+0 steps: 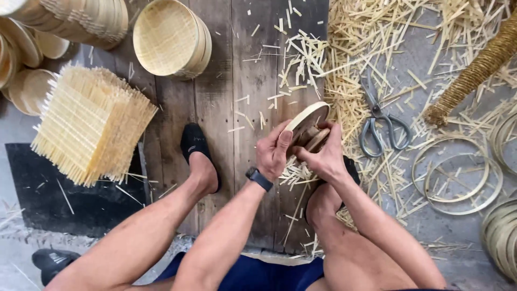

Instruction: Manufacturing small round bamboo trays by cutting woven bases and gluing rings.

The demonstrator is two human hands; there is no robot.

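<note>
Gripping a round bamboo frame [308, 119] tilted above the wooden floor's [226, 108] middle, both hands [273, 151] [323, 156] closed on it; may slip or splinter fingers if squeezed unevenly.

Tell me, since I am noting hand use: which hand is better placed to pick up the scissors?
Probably the right hand: the scissors lie just beyond it on that side. The left hand is farther off, and both grip the round bamboo frame.
</note>
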